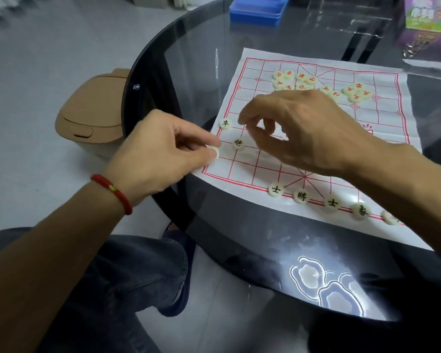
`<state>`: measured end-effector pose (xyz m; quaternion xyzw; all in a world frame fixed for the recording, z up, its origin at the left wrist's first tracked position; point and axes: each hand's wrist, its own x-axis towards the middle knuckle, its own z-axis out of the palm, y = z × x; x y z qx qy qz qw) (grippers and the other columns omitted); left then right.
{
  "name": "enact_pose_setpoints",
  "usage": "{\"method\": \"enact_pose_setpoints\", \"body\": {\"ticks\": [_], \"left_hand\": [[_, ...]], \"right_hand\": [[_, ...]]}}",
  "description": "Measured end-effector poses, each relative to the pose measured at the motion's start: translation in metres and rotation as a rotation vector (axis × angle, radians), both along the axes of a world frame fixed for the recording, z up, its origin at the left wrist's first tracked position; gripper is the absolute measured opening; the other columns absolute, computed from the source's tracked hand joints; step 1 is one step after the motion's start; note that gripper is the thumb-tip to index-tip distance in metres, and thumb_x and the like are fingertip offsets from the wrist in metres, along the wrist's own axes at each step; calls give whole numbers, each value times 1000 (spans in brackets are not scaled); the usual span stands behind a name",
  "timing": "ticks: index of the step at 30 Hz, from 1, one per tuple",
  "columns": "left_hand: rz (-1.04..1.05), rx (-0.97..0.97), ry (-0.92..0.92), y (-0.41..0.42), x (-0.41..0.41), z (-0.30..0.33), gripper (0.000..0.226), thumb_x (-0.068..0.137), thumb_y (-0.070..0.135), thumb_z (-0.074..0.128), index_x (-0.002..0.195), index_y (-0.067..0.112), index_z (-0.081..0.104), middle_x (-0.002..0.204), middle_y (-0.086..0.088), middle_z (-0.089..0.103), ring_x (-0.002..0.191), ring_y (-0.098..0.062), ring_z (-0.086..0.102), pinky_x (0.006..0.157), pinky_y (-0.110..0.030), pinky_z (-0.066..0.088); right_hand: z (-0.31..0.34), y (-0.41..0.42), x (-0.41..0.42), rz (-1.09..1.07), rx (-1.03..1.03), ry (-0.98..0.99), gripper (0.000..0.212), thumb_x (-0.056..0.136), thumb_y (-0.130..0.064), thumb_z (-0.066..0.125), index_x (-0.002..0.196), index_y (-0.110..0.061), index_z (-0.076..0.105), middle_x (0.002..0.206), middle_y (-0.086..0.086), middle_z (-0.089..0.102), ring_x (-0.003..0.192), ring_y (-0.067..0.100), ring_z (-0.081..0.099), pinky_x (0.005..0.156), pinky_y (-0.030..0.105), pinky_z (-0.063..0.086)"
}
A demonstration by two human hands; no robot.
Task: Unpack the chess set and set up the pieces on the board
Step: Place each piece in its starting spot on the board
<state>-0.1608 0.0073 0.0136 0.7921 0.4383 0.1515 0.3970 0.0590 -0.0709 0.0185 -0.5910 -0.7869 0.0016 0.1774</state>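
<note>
A white paper board [262,161] with red grid lines lies on the dark glass table [239,238]. My left hand [158,154] pinches a cream round piece [214,151] at the board's left edge. My right hand [303,128] hovers over the board's middle with curled fingers; whether it holds a piece is hidden. Two black-lettered pieces [225,124] [238,143] sit near the left edge. Several black-lettered pieces [301,196] line the near edge. A loose cluster of red-lettered pieces [306,79] lies at the far side.
A tan lidded bin [94,118] stands on the floor left of the table. A blue box [255,11], a clear plastic case [346,14] and a purple carton [428,19] sit at the table's far side. My knee [127,276] is below.
</note>
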Motion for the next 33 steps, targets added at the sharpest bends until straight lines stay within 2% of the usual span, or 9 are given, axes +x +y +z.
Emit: {"method": "enact_pose_setpoints", "body": {"ticks": [4, 10, 14, 16, 20, 22, 25, 29, 33], "left_hand": [[-88, 195, 84, -1, -8, -4, 20, 80, 30, 83, 99, 29, 79, 85, 12, 74, 78, -1, 68, 65, -6, 51], [-158, 316, 175, -3, -9, -11, 25, 76, 38, 84, 98, 31, 75, 93, 15, 68, 81, -7, 61, 60, -12, 45], [-176, 293, 219, -3, -10, -11, 28, 75, 39, 83, 101, 30, 74, 95, 16, 64, 83, -8, 60, 66, -19, 52], [-195, 293, 219, -4, -11, -10, 30, 75, 40, 82, 102, 30, 73, 97, 16, 64, 84, -8, 59, 69, -22, 54], [-271, 287, 250, 0, -15, -5, 41, 76, 40, 81, 115, 33, 70, 102, 19, 63, 89, -6, 58, 68, -16, 49], [-297, 295, 262, 2, -16, -5, 42, 79, 38, 80, 119, 33, 69, 105, 18, 63, 91, -6, 59, 69, -16, 49], [-306, 303, 260, 2, -17, -6, 35, 81, 35, 79, 114, 35, 71, 106, 20, 62, 93, -5, 58, 69, -15, 49], [-307, 309, 254, 3, -18, -6, 29, 82, 35, 79, 110, 35, 72, 107, 18, 64, 94, -5, 59, 71, -17, 51], [-316, 321, 252, 4, -18, -6, 29, 82, 35, 79, 110, 33, 73, 107, 16, 65, 92, -4, 60, 72, -18, 53]], "right_hand": [[1, -5, 15, -124, 51, 41, 19, 96, -11, 61, 113, -12, 69, 95, -3, 67, 75, 11, 58, 68, 17, 44], [2, -14, 36, -250, 125, 92, 19, 96, -12, 59, 110, -13, 72, 94, 2, 74, 74, 16, 66, 72, 37, 59], [0, -17, 41, -172, 11, 34, 20, 94, -11, 63, 109, -14, 75, 98, 2, 72, 72, 13, 60, 66, 25, 49], [-1, -19, 40, -105, -57, 1, 22, 93, -19, 63, 112, -17, 75, 101, 0, 70, 74, 10, 57, 64, 21, 47], [-6, -19, 33, -44, -143, -39, 35, 92, -33, 59, 122, -21, 72, 111, -1, 63, 89, 9, 52, 74, 28, 51], [-8, -18, 30, -39, -158, -62, 32, 93, -29, 65, 124, -21, 71, 107, -4, 57, 92, 11, 50, 74, 28, 48], [-11, -17, 27, -43, -162, -103, 31, 92, -21, 69, 122, -21, 72, 101, -8, 47, 90, 11, 46, 72, 25, 41], [-10, -16, 24, -55, -179, -116, 29, 92, -21, 70, 120, -19, 71, 101, -8, 48, 88, 12, 49, 72, 25, 43], [-4, -21, 10, -56, -173, -65, 32, 91, -42, 61, 114, -21, 71, 101, -6, 57, 85, 12, 53, 71, 30, 53]]}}
